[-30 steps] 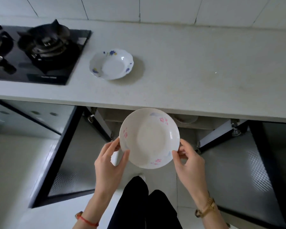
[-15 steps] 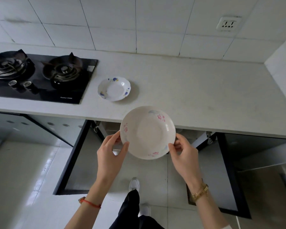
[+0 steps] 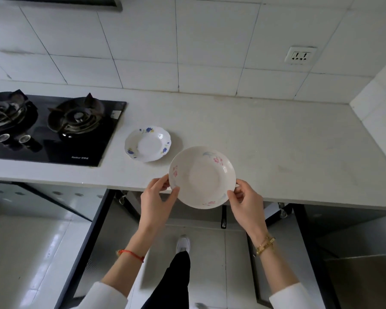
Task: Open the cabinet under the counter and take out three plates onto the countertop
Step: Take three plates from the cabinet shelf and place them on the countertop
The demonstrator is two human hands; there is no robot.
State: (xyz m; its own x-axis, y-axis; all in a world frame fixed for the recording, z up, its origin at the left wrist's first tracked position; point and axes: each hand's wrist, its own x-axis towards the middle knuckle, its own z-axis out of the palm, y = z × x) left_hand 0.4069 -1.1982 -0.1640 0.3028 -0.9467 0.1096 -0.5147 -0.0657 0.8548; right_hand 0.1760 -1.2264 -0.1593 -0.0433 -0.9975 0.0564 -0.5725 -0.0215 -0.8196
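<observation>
I hold a white deep plate with pink flowers [image 3: 202, 177] by its rim, my left hand [image 3: 157, 200] on its left edge and my right hand [image 3: 246, 202] on its right edge. It hovers over the front edge of the pale countertop [image 3: 276, 152]. A second white plate with blue flowers [image 3: 148, 143] lies on the countertop just left of it and further back. Below the counter both cabinet doors stand open, the left door [image 3: 85, 237] and the right door [image 3: 274, 253]; the cabinet's inside is hidden under the counter.
A black two-burner gas hob [image 3: 54, 128] is set into the counter at left. White wall tiles with a socket [image 3: 300, 55] rise behind. A side wall [image 3: 379, 94] closes the counter at right. My leg and white shoe [image 3: 183, 244] stand between the open doors.
My two hands have lifted the pink-flowered plate up from in front of the cabinet to above the counter's front edge. The view has risen and pulled back.
</observation>
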